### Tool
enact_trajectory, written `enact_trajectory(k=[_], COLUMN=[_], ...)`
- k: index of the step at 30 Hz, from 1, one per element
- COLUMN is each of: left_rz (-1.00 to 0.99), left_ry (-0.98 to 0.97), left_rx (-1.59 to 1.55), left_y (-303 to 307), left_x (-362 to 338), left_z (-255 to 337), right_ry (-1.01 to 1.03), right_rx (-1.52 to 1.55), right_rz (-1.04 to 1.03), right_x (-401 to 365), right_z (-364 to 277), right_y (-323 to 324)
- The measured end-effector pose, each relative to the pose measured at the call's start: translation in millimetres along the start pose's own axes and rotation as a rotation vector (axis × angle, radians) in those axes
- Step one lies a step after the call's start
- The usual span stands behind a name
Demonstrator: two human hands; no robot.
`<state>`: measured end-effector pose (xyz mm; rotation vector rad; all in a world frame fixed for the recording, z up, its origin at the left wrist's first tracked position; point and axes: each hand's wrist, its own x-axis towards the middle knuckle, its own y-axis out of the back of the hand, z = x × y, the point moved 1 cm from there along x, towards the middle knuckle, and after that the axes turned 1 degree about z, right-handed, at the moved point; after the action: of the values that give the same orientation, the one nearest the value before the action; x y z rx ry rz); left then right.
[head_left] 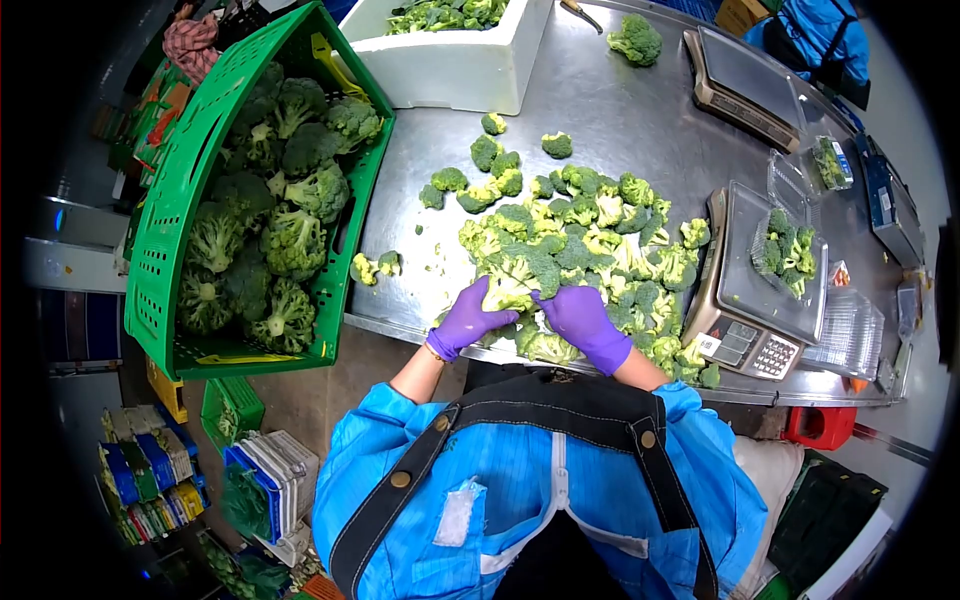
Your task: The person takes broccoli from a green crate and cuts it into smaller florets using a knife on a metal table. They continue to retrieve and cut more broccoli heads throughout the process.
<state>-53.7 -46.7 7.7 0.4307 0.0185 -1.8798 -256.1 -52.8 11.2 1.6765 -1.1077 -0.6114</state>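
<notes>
Through the head camera I look down on a brushed steel table point(640, 110), dull grey and strewn with green crumbs. Both my hands wear thin purple gloves. My left hand point(468, 322) is at the near edge of the pile of cut broccoli point(590, 245), its grip curled, fingers and thumb pinching a knobbly floret point(503, 296). My right hand point(583, 318) lies palm down just beside it on the same heap; whether its grip closes on anything I cannot tell. The pile is bumpy, dark green on the crowns and pale yellow on the cut stalks.

To the left a green plastic crate point(170, 200) with slotted walls tilts against the table, full of round whole heads point(290, 240). Far off stands a white foam box point(450, 65). To the right a flat scale point(745, 345) carries a clear plastic tray point(785, 250) of florets; a second scale point(745, 80) sits farther back.
</notes>
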Motion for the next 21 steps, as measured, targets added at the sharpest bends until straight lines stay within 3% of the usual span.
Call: enact_trajectory(k=[4,6,8,9,10,11,12,14,15,16,19,21], left_rz=[-0.141,-0.104,-0.07,0.007,0.084,0.116,0.082,0.043,0.03,0.04,0.02,-0.082], left_ry=[0.146,0.118,0.089,0.009,-0.068,-0.056,-0.06,-0.384,-0.205,-0.212,-0.114,0.018], left_rx=[-0.436,-0.396,-0.357,-0.064,0.228,0.347,0.458,0.608,0.453,0.455,0.284,-0.183], left_y=[5,3,-1,-2,-4,-6,-13,-29,-32,-30,-17,-1], left_x=[-5,-6,-7,-6,-6,-7,-11,-14,-15,-13,-19,-27], left_z=[26,27,24,20,18,20,33,44,58,57,47,33], right_ry=[0.003,-0.02,-0.069,-0.07,-0.097,-0.122,-0.122,-0.268,0.083,-0.364,-0.303,-0.314], right_rx=[0.144,0.237,0.191,0.19,0.092,-0.007,-0.007,1.105,0.468,0.746,0.507,0.505], right_rz=[0.011,0.036,-0.089,-0.087,-0.223,-0.36,-0.361,-0.16,-0.136,-0.2,-0.353,-0.374], right_x=[1,2,2,3,1,0,-4,-20,-23,-33,-9,-6], right_z=[-2,-6,-5,-3,-1,1,4,11,33,34,5,6], right_y=[5,14,17,15,7,-2,-11,-44,-102,-108,-24,-4])
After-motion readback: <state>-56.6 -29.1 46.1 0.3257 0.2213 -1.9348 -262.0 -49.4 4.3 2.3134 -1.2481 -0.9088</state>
